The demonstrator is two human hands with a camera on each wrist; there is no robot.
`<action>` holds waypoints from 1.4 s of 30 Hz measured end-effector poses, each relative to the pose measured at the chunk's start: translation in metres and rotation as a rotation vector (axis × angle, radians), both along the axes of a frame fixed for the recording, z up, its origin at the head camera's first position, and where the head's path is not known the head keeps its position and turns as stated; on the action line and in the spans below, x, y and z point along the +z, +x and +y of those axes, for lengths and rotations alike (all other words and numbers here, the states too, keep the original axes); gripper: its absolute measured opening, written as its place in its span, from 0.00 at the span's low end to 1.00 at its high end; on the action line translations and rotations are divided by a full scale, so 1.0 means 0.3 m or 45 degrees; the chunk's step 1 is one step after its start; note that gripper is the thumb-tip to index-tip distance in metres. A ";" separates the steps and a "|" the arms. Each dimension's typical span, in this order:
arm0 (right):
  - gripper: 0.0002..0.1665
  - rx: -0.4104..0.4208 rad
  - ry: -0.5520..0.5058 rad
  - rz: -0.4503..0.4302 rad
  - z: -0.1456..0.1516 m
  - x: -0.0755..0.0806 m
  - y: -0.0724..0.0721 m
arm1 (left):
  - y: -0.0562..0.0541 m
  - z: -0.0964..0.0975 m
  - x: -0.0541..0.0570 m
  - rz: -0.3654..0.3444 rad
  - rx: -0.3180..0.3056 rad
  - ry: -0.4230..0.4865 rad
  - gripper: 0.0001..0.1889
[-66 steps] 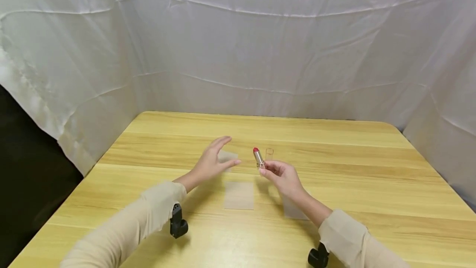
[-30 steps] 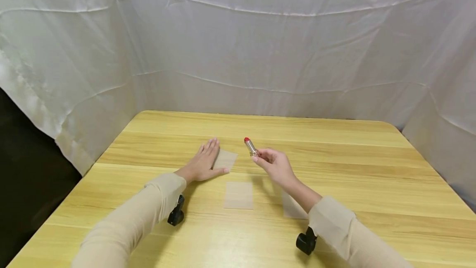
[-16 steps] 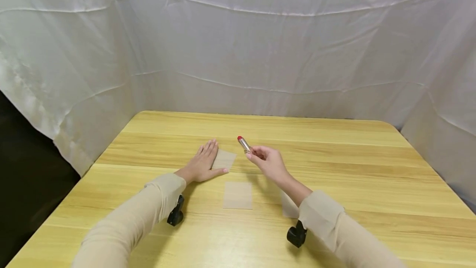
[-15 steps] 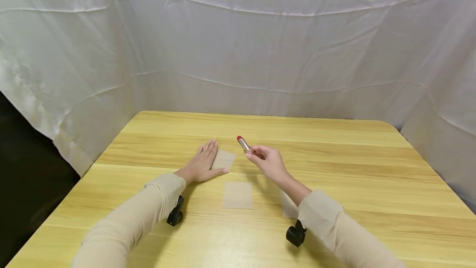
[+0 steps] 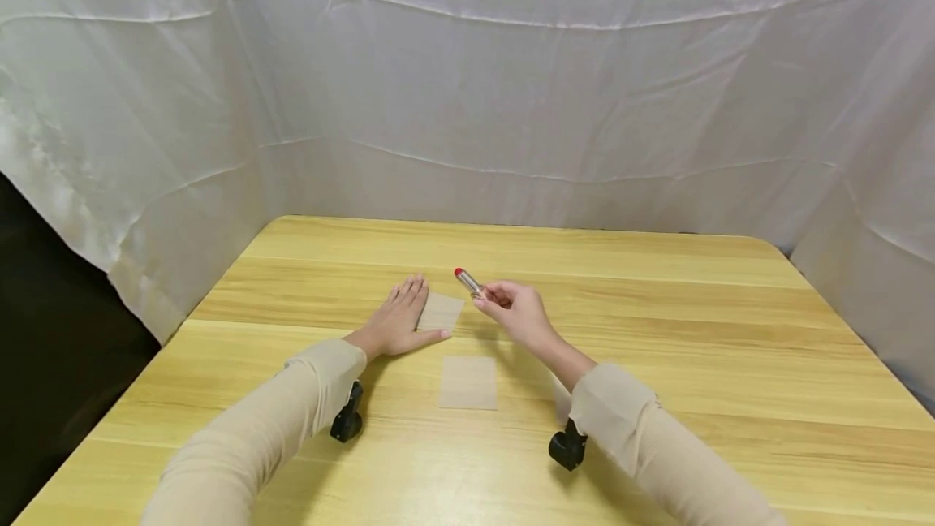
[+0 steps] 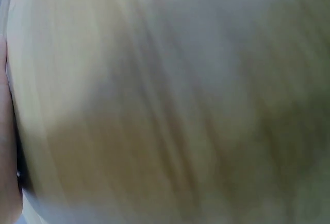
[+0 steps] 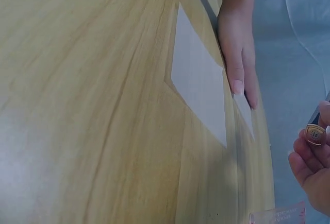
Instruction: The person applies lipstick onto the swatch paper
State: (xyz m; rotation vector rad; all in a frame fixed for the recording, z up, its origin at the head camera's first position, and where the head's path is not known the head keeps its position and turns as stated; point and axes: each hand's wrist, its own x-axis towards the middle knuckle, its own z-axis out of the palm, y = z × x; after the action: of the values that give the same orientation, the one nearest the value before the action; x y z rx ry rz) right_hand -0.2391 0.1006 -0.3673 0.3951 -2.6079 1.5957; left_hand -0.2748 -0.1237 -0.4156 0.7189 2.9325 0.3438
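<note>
My left hand [image 5: 398, 323] lies flat with fingers straight, resting on the left part of a thin pale square sheet [image 5: 442, 312]. Just right of that sheet, my right hand [image 5: 520, 316] holds a lipstick [image 5: 468, 282] above the table, pinched at its base. The red tip is exposed and points up and to the left, away from me. In the right wrist view, the lipstick's round gold base [image 7: 315, 134] faces the camera. A strip of my left hand [image 6: 7, 147] borders the left wrist view, where blurred wood fills the rest.
A second pale sheet [image 5: 468, 382] lies nearer me on the wooden table [image 5: 694, 323]. A third sheet [image 5: 562, 400] is mostly hidden by my right forearm. A clear, pink-edged piece [image 7: 278, 215] shows at the bottom of the right wrist view. Pale curtains [image 5: 511, 104] surround the table.
My left hand has come down onto the far sheet and stayed there. My right hand has moved left with the lipstick, which now leans further left. The clear cap has gone from the head view.
</note>
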 end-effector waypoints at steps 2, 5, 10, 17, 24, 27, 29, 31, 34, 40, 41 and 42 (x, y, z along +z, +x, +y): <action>0.10 0.000 0.005 -0.002 -0.005 -0.001 -0.003 | -0.001 -0.002 0.001 -0.004 -0.004 0.004 0.51; 0.10 0.004 0.018 -0.003 -0.010 -0.004 -0.009 | -0.001 -0.008 0.005 -0.007 -0.018 0.016 0.51; 0.10 -0.004 0.041 -0.005 -0.018 -0.005 -0.015 | -0.001 -0.021 0.016 0.002 -0.045 0.039 0.50; 0.11 -0.003 0.101 -0.023 -0.029 -0.006 -0.027 | 0.002 -0.033 0.025 0.003 -0.073 0.033 0.49; 0.12 0.007 0.199 -0.001 -0.040 -0.010 -0.040 | 0.009 -0.036 0.032 -0.002 -0.078 0.016 0.49; 0.12 0.026 0.249 0.029 -0.046 -0.012 -0.047 | 0.011 -0.037 0.034 0.004 -0.084 0.025 0.48; 0.12 0.033 0.282 0.065 -0.052 -0.013 -0.051 | 0.011 -0.037 0.034 0.007 -0.086 0.028 0.48; 0.12 0.028 0.316 0.098 -0.058 -0.013 -0.056 | 0.012 -0.038 0.034 0.006 -0.087 0.033 0.48; 0.12 0.028 0.348 0.116 -0.067 -0.010 -0.065 | 0.011 -0.039 0.036 0.000 -0.082 0.025 0.48; 0.13 0.052 0.399 0.132 -0.077 -0.011 -0.084 | 0.010 -0.034 0.048 -0.035 -0.067 0.022 0.48; 0.13 0.052 0.409 0.134 -0.078 -0.012 -0.087 | 0.010 -0.032 0.051 -0.045 -0.066 0.025 0.48; 0.13 0.051 0.419 0.130 -0.078 -0.014 -0.090 | 0.011 -0.031 0.054 -0.053 -0.065 0.030 0.48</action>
State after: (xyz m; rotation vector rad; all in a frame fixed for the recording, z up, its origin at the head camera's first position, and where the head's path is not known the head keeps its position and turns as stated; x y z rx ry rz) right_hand -0.2660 0.0773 -0.3714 0.5336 -2.7985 1.1187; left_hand -0.2716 -0.1332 -0.3995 0.7779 2.8701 0.3842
